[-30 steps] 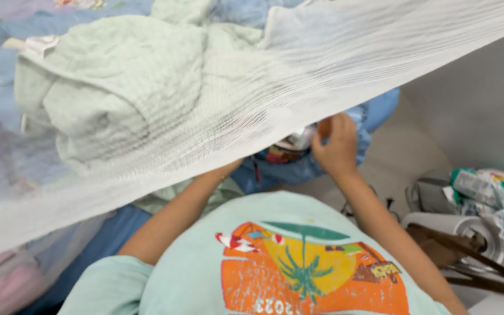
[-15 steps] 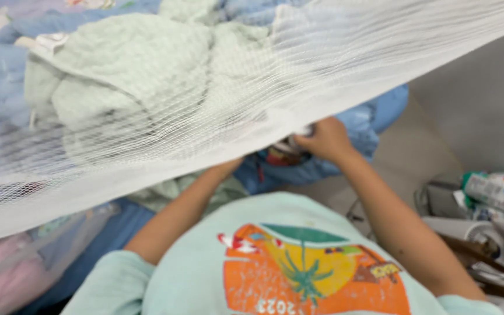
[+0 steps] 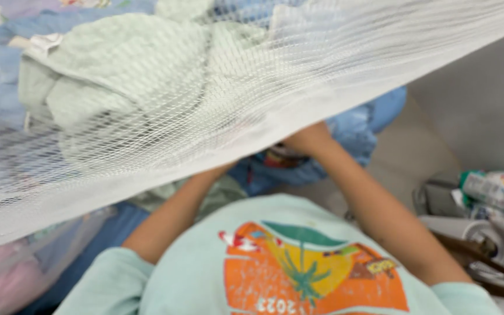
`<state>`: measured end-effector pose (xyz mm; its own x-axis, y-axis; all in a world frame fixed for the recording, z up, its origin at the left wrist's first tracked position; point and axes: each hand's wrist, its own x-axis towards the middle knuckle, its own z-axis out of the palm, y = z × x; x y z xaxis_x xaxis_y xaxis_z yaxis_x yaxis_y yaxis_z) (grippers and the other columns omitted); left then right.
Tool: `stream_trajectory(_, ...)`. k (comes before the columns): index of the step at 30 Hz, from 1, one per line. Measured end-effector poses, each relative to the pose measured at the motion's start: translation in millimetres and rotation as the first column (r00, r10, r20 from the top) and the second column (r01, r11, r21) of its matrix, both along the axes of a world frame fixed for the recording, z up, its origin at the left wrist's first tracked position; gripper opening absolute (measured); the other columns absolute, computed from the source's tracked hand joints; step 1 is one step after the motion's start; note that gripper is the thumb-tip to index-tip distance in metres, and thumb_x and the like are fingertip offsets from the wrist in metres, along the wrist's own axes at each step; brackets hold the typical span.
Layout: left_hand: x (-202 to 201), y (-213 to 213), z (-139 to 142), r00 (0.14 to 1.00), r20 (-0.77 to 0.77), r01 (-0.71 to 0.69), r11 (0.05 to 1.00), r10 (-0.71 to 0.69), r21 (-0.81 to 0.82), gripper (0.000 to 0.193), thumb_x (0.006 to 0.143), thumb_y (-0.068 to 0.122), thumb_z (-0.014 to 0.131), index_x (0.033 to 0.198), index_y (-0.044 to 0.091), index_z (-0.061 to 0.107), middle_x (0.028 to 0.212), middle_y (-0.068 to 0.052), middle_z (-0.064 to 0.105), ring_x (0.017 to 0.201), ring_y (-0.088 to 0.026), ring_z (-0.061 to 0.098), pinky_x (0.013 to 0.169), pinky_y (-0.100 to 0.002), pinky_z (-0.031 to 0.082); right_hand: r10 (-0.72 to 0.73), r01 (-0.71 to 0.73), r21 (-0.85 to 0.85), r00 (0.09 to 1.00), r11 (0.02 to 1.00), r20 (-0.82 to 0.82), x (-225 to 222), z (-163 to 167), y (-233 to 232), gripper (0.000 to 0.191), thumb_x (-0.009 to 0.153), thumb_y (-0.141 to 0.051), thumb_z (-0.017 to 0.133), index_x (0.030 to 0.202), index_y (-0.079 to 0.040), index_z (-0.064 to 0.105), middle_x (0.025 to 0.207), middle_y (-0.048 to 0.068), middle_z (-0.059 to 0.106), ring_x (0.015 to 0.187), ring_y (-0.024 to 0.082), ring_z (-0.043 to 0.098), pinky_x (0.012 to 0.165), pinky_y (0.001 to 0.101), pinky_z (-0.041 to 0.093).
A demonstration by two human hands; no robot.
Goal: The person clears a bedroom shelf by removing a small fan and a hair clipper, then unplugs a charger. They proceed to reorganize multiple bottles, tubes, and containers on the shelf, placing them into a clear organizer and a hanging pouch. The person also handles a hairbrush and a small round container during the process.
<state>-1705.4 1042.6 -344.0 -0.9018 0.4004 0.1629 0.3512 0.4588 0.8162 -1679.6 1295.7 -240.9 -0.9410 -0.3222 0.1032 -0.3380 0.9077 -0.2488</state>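
A white mesh net [image 3: 252,87] stretches tight across the upper view, its hem running from lower left to upper right. My right hand [image 3: 307,140] is raised to that hem; only its back shows and the fingers are hidden behind the mesh. My left forearm [image 3: 182,204] reaches up under the net, and that hand is fully covered by it. A crumpled pale green cloth [image 3: 118,76] lies beyond the mesh on blue bedding [image 3: 357,125]. Below is my pale green shirt [image 3: 298,262] with an orange print.
At the right stand green and white packages [image 3: 494,189], a white roll [image 3: 491,239] and brown sticks [image 3: 479,256] against a grey wall [image 3: 485,99]. Something pink [image 3: 1,274] shows through the mesh at the lower left.
The net's hem has come down over my right hand, which showed clearly at the hem a second ago. Both arms have stayed raised, and the view has moved closer.
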Motion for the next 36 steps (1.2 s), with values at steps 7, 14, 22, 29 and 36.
stream_trajectory(7,-21,12,-12,0.989,-0.053,-0.141,0.99,0.14,-0.013,0.052,0.102,0.04,0.054,0.141,0.005,0.058,0.149,-0.015,0.052,0.139,-0.031,0.045,0.117,-0.039,0.032,-0.199,0.196,-0.083,0.98,0.977,-0.025,-30,-76,5,0.066,0.095,-0.051,0.056,0.147,-0.009,0.054,0.155,0.022,0.045,0.144,0.041,0.037,0.116,0.0481,0.027)
stream_trajectory(14,-66,17,5,0.962,-0.137,-0.239,0.971,0.237,-0.001,0.051,0.102,0.04,0.054,0.139,0.005,0.059,0.146,-0.015,0.053,0.136,-0.03,0.046,0.115,-0.039,0.033,-0.335,0.333,-0.074,0.942,0.94,-0.003,-45,-126,34,0.066,0.1,-0.055,0.048,0.152,-0.015,0.049,0.16,0.015,0.042,0.149,0.034,0.034,0.123,0.0449,0.024)
stream_trajectory(22,-78,36,11,0.964,-0.134,-0.233,0.972,0.23,-0.005,0.05,0.103,0.041,0.054,0.136,0.005,0.059,0.143,-0.015,0.054,0.132,-0.03,0.047,0.112,-0.038,0.034,-0.375,0.383,-0.072,0.921,0.921,0.106,-61,-144,41,0.067,0.101,-0.056,0.043,0.154,-0.015,0.045,0.162,0.014,0.038,0.151,0.032,0.03,0.123,0.0422,0.021)
stream_trajectory(29,-80,33,16,0.957,-0.13,-0.262,0.965,0.259,-0.006,0.049,0.103,0.042,0.053,0.134,0.004,0.06,0.14,-0.015,0.055,0.129,-0.029,0.048,0.11,-0.038,0.035,-0.178,0.177,-0.058,0.984,0.982,-0.013,-65,-156,54,0.062,0.104,-0.049,0.044,0.153,-0.012,0.048,0.162,0.016,0.038,0.15,0.034,0.031,0.123,0.0449,0.02)
stream_trajectory(36,-84,25,22,0.951,-0.133,-0.28,0.96,0.279,0.012,0.049,0.103,0.042,0.053,0.132,0.004,0.061,0.137,-0.014,0.056,0.126,-0.028,0.048,0.108,-0.038,0.036,-0.07,0.151,-0.342,0.969,0.927,0.236,-42,-132,67,0.053,0.099,-0.034,0.054,0.146,-0.011,0.055,0.157,0.016,0.048,0.148,0.033,0.04,0.123,0.0416,0.027)
